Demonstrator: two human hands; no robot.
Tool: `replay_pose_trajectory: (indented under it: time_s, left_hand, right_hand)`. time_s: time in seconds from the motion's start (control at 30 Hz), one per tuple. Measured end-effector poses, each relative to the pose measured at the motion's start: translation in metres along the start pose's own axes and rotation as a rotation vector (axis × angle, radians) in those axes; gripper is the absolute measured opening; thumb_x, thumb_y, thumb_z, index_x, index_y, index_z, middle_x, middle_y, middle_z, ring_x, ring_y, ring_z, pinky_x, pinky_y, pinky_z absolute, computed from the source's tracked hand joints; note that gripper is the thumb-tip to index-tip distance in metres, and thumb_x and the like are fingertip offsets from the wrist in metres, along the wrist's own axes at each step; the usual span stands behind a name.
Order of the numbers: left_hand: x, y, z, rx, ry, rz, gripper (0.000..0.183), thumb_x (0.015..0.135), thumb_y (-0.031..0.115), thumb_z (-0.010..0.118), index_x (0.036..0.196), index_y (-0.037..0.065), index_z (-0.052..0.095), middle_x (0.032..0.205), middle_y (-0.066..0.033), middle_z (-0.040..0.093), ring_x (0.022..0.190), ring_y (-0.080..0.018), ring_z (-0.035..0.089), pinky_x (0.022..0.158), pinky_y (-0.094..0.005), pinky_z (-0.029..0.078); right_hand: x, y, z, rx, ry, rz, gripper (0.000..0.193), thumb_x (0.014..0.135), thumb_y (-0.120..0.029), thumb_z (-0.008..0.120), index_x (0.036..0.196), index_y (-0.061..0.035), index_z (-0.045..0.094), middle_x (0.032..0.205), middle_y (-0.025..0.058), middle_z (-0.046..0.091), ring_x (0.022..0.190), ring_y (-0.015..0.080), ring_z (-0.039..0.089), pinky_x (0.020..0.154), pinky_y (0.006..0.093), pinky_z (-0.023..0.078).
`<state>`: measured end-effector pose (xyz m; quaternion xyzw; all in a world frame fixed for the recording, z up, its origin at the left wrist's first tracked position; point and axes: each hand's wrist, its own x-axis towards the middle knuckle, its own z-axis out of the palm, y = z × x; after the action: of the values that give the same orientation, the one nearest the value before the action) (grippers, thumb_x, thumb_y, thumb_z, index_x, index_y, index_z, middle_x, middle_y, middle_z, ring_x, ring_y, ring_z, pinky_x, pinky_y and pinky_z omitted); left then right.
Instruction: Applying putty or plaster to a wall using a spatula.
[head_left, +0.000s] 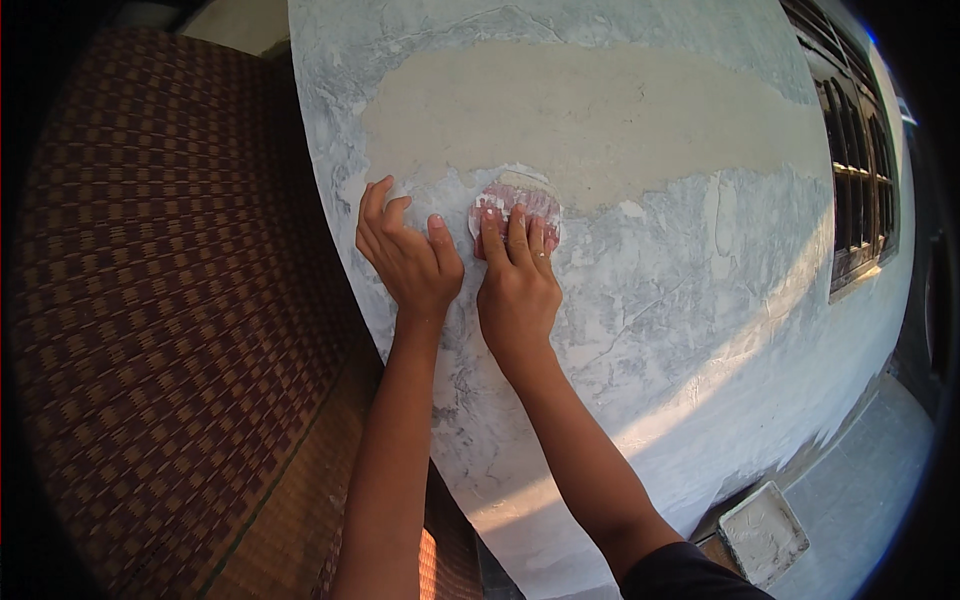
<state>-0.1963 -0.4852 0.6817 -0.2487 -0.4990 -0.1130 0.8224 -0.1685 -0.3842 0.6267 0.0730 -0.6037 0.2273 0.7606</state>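
Observation:
My right hand [520, 298] presses a flat, pinkish putty spreader [541, 201] against the wall [660, 270], fingers laid over its face. White filler smears the spreader and some of my fingertips. Its upper edge meets the lower border of a smooth beige patch [600, 110]; around that, the surface is streaked white and grey. To the left, near the wall's edge, my left hand [415, 262] is empty, its fingers apart and slightly curled. Whether it touches the wall I cannot tell.
A brown woven mat panel [170, 250] stands along the left side. At upper right is a barred window [858, 170] in a wooden frame. On the lower right, a shallow tray [729, 531] holds pale filler. A band of sunlight crosses the wall.

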Motion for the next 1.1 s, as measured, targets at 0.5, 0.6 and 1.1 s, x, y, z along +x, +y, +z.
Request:
replay_pose_trajectory:
  time_s: [0.5, 0.6, 1.1]
  left_hand:
    - [0.031, -0.002, 0.023, -0.081, 0.112, -0.036, 0.035, 0.092, 0.023, 0.048, 0.119, 0.003, 0.042, 0.132, -0.0213, 0.045, 0.122, -0.0375, 0.042, 0.1, -0.0499, 0.027]
    - [0.028, 0.0, 0.025, 0.009, 0.1, -0.036, 0.035, 0.091, 0.022, 0.049, 0.119, 0.003, 0.042, 0.131, -0.0201, 0.046, 0.123, -0.0378, 0.042, 0.101, -0.0507, 0.027]
    - [0.021, 0.003, 0.025, 0.04, 0.0, 0.083, 0.035, 0.09, 0.018, 0.051, 0.121, 0.005, 0.04, 0.131, -0.0166, 0.048, 0.122, -0.0349, 0.044, 0.101, -0.0483, 0.027]
  right_hand:
    - [-0.001, 0.015, -0.028, -0.095, -0.368, -0.178, 0.045, 0.088, -0.009, 0.059, 0.132, 0.0011, 0.057, 0.136, 0.0281, 0.054, 0.123, 0.0426, 0.057, 0.101, 0.0494, 0.048]
    - [-0.011, 0.017, -0.045, -0.045, -0.44, -0.213, 0.045, 0.089, -0.01, 0.058, 0.133, 0.0006, 0.057, 0.135, 0.0289, 0.054, 0.12, 0.0425, 0.059, 0.099, 0.0482, 0.05]
    - [0.169, 0.086, -0.062, 0.481, -0.349, -0.279, 0.06, 0.084, 0.008, 0.049, 0.141, -0.0106, 0.051, 0.11, 0.0211, 0.068, 0.098, 0.0342, 0.067, 0.091, 0.0397, 0.051]
